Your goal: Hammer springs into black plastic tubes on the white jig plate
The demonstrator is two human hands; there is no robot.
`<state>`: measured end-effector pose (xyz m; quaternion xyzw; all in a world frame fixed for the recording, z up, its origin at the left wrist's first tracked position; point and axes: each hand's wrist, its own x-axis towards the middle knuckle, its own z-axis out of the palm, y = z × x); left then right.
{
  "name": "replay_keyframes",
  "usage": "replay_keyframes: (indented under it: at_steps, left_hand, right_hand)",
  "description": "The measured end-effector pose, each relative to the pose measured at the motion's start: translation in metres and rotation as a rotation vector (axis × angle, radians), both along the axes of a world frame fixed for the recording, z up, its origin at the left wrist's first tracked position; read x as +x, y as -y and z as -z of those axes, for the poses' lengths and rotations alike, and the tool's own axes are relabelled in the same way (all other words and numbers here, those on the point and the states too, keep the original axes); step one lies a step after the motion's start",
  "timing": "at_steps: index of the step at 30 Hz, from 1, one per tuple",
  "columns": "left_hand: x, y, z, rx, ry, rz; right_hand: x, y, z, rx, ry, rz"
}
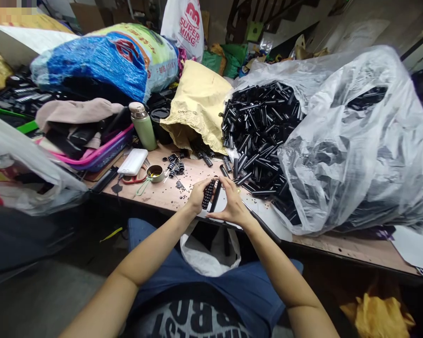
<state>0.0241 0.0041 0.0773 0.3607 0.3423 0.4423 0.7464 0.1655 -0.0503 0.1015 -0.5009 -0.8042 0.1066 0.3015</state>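
Observation:
My left hand [197, 196] is closed around a black ribbed rod [207, 195] with pale marks along it. Between the thumb and fingers of my right hand [232, 203] is a smooth black tube [215, 197], gripped at its ends. Both pieces stand nearly parallel, close together above the table's front edge. Behind them, several ribbed rods [207, 159] lie by the mouth of a yellow sack [197, 103]. To the right, a large heap of black tubes [261, 117] spills out of a clear plastic bag [359, 155].
Left of my hands are a small metal cup [155, 173], red-handled scissors [134, 180], a white power bank [133, 162] and a green flask [143, 126]. Tiny dark bits dot the tabletop [162, 195]. A white bag [211, 260] hangs open between my legs.

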Motion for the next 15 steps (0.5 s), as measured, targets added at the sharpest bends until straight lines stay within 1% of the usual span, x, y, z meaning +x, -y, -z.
replay_keyframes:
  at_steps: [3,7,12,15]
  left_hand:
    - [0.003,0.002,0.001,-0.033,0.000,0.002]
    - [0.003,0.003,-0.002,-0.039,0.018,0.015]
    - [0.005,0.004,-0.003,-0.090,-0.013,0.019]
    - [0.008,0.004,-0.002,-0.116,-0.033,0.013]
  right_hand:
    - [-0.005,-0.002,0.001,-0.008,-0.004,-0.010]
    - [-0.006,-0.003,0.004,-0.027,-0.006,-0.020]
    - [-0.002,-0.004,0.014,-0.040,-0.012,-0.060]
    - [-0.001,-0.002,0.020,-0.045,-0.042,-0.042]
